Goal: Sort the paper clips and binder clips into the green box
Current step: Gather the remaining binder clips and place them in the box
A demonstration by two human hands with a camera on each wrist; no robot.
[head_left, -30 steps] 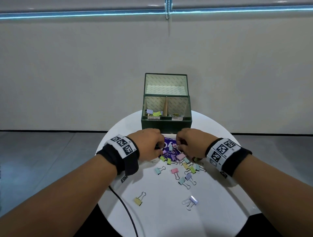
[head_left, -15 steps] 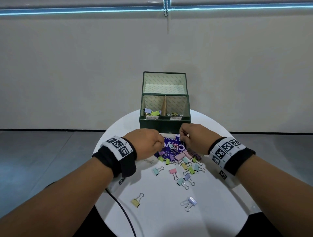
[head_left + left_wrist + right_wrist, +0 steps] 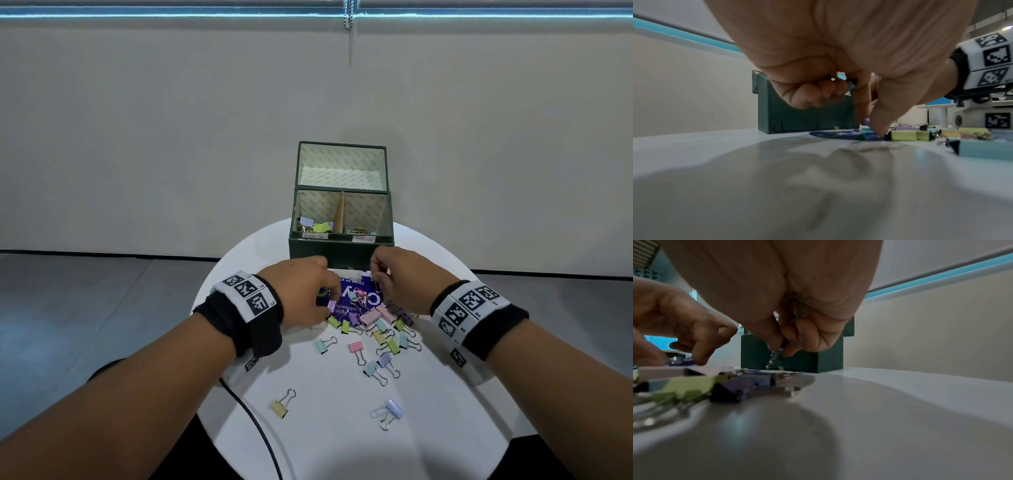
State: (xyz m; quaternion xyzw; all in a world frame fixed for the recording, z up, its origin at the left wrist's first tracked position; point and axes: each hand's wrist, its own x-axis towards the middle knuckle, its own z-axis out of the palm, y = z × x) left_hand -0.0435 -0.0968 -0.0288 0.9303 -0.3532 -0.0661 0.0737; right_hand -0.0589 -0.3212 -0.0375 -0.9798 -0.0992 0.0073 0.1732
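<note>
The open green box stands at the far side of the round white table; its left compartment holds binder clips, its right one paper clips. A pile of pastel binder clips lies on and around a purple card. My left hand is low over the pile, pinching a small purple binder clip, with another clip tucked under its curled fingers. My right hand is raised in front of the box, pinching a metal paper clip that dangles.
Loose binder clips lie nearer me: yellow, lilac, pink, teal. A black cable runs over the table's front left. The wall stands close behind the box.
My right hand has risen from the pile towards the box front, carrying a paper clip. My left hand stayed at the pile's left side and closed on a purple clip.
</note>
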